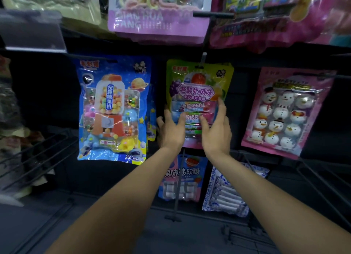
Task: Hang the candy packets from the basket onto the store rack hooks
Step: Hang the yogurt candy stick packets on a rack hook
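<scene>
Nearest the camera, the left hand [171, 129] and right hand [216, 132] flanked the lower half of the green candy packet [197, 86], fingers straight and spread, touching but not clasping it. The packet hung upright from a rack hook [203, 58], long axis vertical, its label "老酸奶风味" facing outward. Alongside hung a blue packet [114, 109] marked "扭趣糖果机" at left and a pink snowman packet [284, 111] at right.

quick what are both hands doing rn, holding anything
Left hand: open, straight fingers against the green candy packet.
Right hand: open, fingers touching the same packet.
</scene>
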Motion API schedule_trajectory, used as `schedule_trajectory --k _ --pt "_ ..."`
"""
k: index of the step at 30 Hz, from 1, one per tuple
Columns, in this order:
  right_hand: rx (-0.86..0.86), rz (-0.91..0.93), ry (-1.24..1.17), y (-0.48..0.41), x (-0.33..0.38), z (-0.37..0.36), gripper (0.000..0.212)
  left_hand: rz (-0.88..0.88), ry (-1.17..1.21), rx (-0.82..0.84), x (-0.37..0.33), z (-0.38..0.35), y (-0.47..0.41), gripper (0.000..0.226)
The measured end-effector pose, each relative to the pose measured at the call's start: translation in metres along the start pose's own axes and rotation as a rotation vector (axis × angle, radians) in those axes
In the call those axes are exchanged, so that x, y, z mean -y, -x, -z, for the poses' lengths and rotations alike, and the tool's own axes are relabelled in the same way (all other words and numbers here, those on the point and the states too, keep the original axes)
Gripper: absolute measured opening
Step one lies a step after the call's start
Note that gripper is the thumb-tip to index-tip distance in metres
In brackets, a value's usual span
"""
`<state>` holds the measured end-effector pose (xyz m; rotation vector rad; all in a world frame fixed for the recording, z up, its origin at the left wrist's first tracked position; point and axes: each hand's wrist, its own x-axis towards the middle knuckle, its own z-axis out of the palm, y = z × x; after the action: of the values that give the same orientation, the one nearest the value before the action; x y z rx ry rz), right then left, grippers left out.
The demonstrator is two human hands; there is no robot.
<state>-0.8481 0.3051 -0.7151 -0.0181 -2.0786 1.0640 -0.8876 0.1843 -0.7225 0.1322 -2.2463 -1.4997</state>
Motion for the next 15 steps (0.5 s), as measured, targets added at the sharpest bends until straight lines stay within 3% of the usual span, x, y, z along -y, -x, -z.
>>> schedule_trajectory --k 3,6,9,13,15 --pt "-0.013 0.033 0.051 0.003 -0.001 -0.002 0.070 0.005 0.001 -0.016 0.002 0.005 0.002 0.075" --pt "-0.082 0.074 0.257 0.001 0.005 0.000 0.062 -0.057 -0.119 -0.118 0.001 0.013 0.011 0.082" --pt "-0.138 0.200 0.390 -0.002 0.009 0.007 0.047 -0.180 -0.204 -0.179 -0.011 0.015 0.025 0.080" --pt "-0.141 0.316 0.537 -0.004 0.011 0.016 0.040 -0.430 -0.526 -0.236 -0.016 0.021 0.045 0.085" --pt "-0.121 0.385 0.566 -0.005 0.010 0.018 0.038 -0.569 -0.713 -0.142 -0.013 0.022 0.053 0.083"
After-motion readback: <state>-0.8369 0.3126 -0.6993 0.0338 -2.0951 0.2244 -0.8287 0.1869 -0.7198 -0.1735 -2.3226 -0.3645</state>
